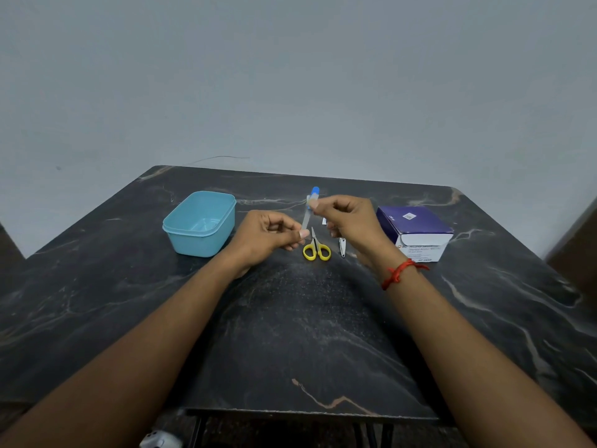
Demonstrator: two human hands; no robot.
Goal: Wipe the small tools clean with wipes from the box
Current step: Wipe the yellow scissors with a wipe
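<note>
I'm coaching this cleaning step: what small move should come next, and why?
Probably slide the right hand down the nail file toward the left hand: the right pinches it near the blue handle, the left pinches the lower tip, and the blade between is exposed.

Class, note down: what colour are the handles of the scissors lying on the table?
Yellow handles on the scissors, clearest in the head view.
</note>
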